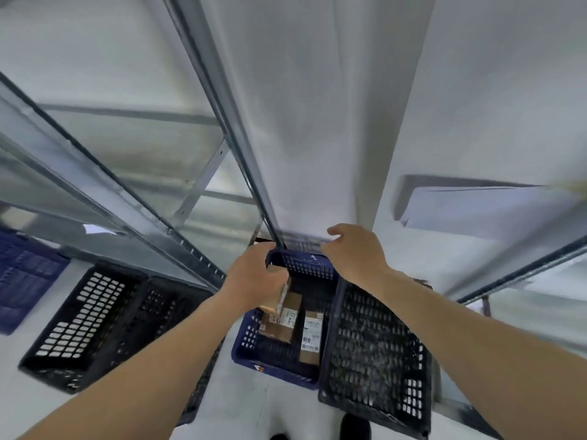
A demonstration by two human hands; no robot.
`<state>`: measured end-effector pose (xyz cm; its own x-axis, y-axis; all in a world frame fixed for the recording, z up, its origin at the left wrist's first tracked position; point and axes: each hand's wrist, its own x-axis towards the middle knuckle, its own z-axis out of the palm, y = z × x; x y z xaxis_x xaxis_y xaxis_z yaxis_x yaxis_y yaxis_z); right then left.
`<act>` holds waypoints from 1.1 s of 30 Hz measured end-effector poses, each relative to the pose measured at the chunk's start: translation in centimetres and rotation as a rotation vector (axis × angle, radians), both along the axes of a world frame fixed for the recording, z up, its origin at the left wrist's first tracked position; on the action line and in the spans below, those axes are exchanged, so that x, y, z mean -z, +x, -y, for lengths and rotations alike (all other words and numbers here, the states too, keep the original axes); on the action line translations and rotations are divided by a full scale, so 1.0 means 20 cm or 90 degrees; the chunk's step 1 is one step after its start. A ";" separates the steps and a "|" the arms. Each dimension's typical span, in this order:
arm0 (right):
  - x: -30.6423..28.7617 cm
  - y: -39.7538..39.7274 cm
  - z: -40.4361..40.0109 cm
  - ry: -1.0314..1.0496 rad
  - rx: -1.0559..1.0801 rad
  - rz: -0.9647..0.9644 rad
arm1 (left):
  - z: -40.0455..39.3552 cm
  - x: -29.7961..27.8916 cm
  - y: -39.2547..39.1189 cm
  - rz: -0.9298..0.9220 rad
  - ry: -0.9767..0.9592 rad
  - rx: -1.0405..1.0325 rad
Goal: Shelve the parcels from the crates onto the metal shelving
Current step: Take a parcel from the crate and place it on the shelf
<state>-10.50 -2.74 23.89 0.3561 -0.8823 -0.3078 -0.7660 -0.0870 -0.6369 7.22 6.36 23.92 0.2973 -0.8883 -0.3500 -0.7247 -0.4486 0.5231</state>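
Two parcels [279, 322]: left lying in the blue crate [273, 363]
Left hand [254, 277]: closed around a small box [279, 296]
Right hand [355, 252]: held loose above crate

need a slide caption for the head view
Left hand lifts a small parcel from the blue crate; right hand hovers open.

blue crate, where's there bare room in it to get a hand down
The near-left floor of the blue crate is bare mesh, bordered by its left wall and the brown parcels. The far end is crowded: the left hand grips a small parcel there, and the right hand hangs over the far rim.
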 end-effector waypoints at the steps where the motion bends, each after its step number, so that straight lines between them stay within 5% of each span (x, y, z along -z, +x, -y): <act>1: 0.08 0.01 0.01 0.011 0.001 0.005 | 0.03 0.08 0.02 -0.009 0.014 -0.007; 11: 1.23 0.05 0.03 0.161 0.119 0.020 | 0.26 1.22 0.20 -0.061 0.137 -0.089; 20: 2.26 0.29 0.02 0.215 0.133 0.011 | 0.37 2.35 0.51 0.026 0.181 -0.090; 30: 2.80 0.42 -0.06 0.260 0.153 0.036 | 0.40 2.85 0.61 0.300 0.120 0.030; 33: 2.85 0.43 -0.09 0.266 0.152 0.022 | 0.38 2.87 0.59 0.288 0.104 0.026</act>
<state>-1.82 -0.90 -33.07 0.1752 -0.7443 -0.6444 -0.7115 0.3567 -0.6054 18.97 -1.26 -33.39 0.4181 -0.8464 -0.3298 -0.8818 -0.4654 0.0766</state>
